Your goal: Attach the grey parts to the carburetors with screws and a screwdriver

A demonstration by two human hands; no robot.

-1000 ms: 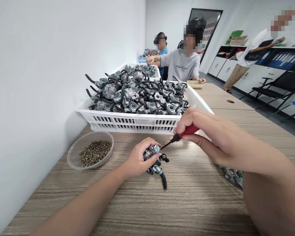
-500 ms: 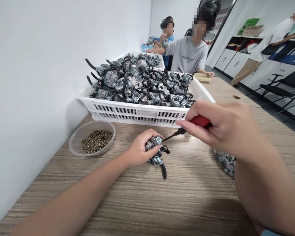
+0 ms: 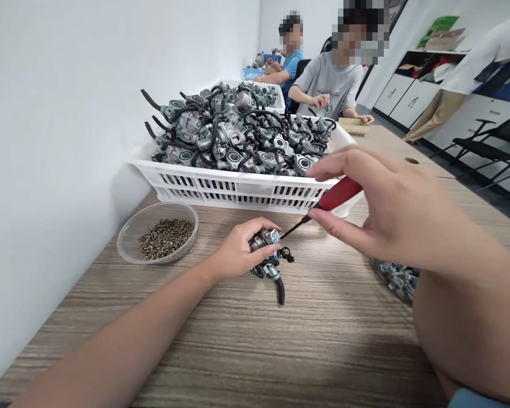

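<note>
My left hand (image 3: pixel 242 252) is wrapped round a grey metal carburetor (image 3: pixel 262 240) low over the table. Its black rubber hose (image 3: pixel 280 290) points toward me, and a small black fitting sticks out at its right side. In my right hand (image 3: pixel 391 209) is a screwdriver (image 3: pixel 340 193) with a red handle and dark shank, slanting down to the left. The thumb lies against the handle's lower end, while the fingers are loosened and spread over its top. The screwdriver's tip meets the right end of the carburetor; the exact contact point is too small to make out.
A round clear tub (image 3: pixel 127 249) of small brass-coloured screws (image 3: pixel 165 237) stands left. Behind is a white slotted basket (image 3: pixel 255 190) heaped with carburetors. A container of small metal parts (image 3: pixel 397 277) is partly hidden by my right arm. Co-workers (image 3: pixel 329 79) sit beyond.
My right hand's fingers have loosened and spread, so more of the red handle shows. The left hand still holds the carburetor in place. The nearest co-worker has lowered a hand.
</note>
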